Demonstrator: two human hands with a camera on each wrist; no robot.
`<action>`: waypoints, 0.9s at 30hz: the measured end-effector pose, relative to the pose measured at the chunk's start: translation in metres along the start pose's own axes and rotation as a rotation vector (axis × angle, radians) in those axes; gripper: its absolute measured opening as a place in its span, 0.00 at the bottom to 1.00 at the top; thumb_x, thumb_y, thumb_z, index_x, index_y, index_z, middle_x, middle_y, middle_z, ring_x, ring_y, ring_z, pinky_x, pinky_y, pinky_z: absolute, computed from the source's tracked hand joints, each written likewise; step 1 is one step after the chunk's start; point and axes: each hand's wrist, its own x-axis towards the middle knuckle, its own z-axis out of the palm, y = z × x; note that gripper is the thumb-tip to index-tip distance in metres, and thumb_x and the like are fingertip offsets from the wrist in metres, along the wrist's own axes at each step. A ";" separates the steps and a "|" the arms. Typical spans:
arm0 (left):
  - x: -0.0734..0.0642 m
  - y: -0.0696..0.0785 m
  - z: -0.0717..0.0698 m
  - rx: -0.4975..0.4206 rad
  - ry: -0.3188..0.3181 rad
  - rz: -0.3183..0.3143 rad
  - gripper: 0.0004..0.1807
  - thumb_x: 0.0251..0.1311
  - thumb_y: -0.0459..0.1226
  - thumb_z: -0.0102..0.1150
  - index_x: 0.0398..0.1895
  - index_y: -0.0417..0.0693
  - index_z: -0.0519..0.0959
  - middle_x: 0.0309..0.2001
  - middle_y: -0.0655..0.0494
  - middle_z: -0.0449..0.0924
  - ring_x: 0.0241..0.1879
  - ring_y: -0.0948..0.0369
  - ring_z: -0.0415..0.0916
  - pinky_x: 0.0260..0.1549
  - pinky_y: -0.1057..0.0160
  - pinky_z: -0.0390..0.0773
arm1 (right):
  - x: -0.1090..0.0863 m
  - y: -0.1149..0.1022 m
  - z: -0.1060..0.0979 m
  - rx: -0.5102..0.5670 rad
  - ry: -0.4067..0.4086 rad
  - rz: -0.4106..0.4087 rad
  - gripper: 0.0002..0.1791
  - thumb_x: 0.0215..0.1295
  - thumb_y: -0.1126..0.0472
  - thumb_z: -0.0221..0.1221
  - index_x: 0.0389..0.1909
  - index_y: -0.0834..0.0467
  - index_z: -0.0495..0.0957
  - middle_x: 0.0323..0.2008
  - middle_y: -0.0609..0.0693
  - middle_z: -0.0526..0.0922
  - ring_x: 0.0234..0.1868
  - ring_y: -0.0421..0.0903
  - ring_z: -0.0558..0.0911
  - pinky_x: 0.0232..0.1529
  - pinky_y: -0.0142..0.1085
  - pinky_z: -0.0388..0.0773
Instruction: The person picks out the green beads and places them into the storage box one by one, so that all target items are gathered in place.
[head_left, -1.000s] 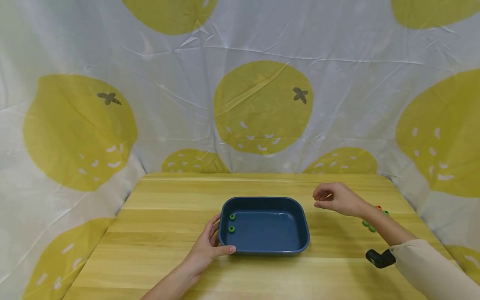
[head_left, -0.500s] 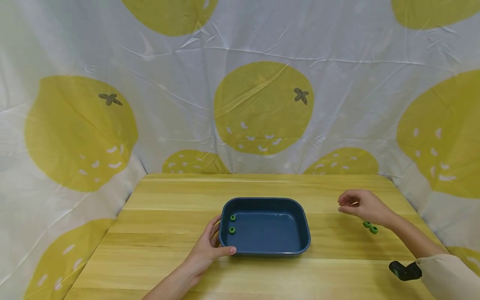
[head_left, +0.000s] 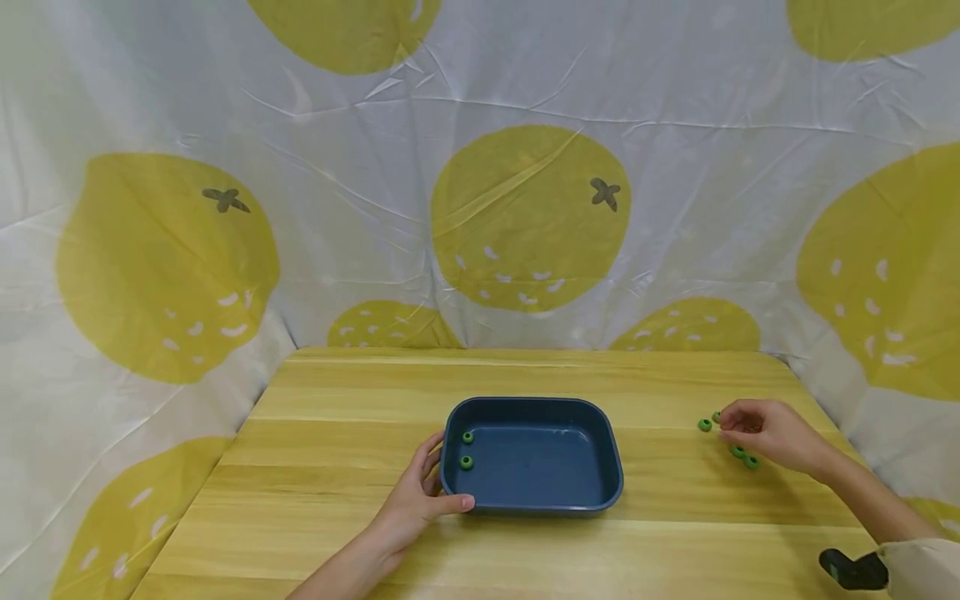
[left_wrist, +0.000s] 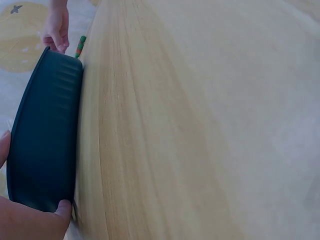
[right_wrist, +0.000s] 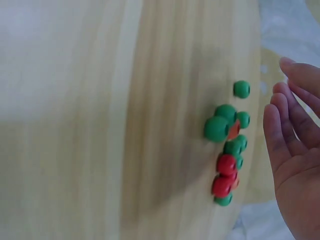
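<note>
My left hand [head_left: 405,507] grips the near left corner of a dark blue plastic basin [head_left: 532,475], thumb at the front rim and fingers along the left wall. Inside the basin, at its left end, lie two green beads [head_left: 467,462]. At the right of the table my right hand [head_left: 776,433] hovers over a loose group of beads, partly hiding them in the head view. Its fingers are loosely bent, with nothing visible between them. The right wrist view shows the group beside that hand: green beads [right_wrist: 216,129], red beads [right_wrist: 222,186] and an orange bead [right_wrist: 234,131], all round with holes.
The wooden table [head_left: 330,467] has rounded far corners. A lemon-print cloth [head_left: 360,208] hangs behind it and along both sides. A black device [head_left: 853,571] sits at my right wrist by the beige sleeve.
My right hand has moved right and toward me, from beside the basin to over the bead group. The left hand and basin keep their place.
</note>
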 end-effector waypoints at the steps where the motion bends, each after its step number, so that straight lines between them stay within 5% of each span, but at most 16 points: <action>1: 0.000 0.000 0.000 0.001 -0.001 -0.001 0.59 0.52 0.27 0.78 0.83 0.53 0.51 0.78 0.39 0.56 0.73 0.39 0.60 0.63 0.47 0.70 | -0.004 0.002 0.000 0.002 -0.002 0.007 0.06 0.68 0.66 0.68 0.42 0.62 0.84 0.34 0.47 0.84 0.32 0.41 0.81 0.30 0.34 0.78; 18: 0.000 0.003 0.001 0.010 0.006 -0.005 0.60 0.51 0.26 0.79 0.83 0.53 0.51 0.79 0.39 0.55 0.73 0.39 0.60 0.64 0.44 0.69 | -0.040 0.049 -0.001 -0.013 -0.016 0.260 0.19 0.66 0.55 0.71 0.47 0.66 0.82 0.39 0.50 0.84 0.35 0.36 0.81 0.35 0.34 0.80; 27: 0.001 0.002 0.000 0.004 0.004 -0.002 0.59 0.52 0.27 0.78 0.82 0.53 0.52 0.79 0.40 0.54 0.74 0.39 0.58 0.65 0.45 0.69 | -0.038 0.048 0.005 -0.088 -0.025 0.221 0.20 0.63 0.53 0.73 0.47 0.64 0.85 0.35 0.48 0.81 0.32 0.37 0.77 0.33 0.34 0.77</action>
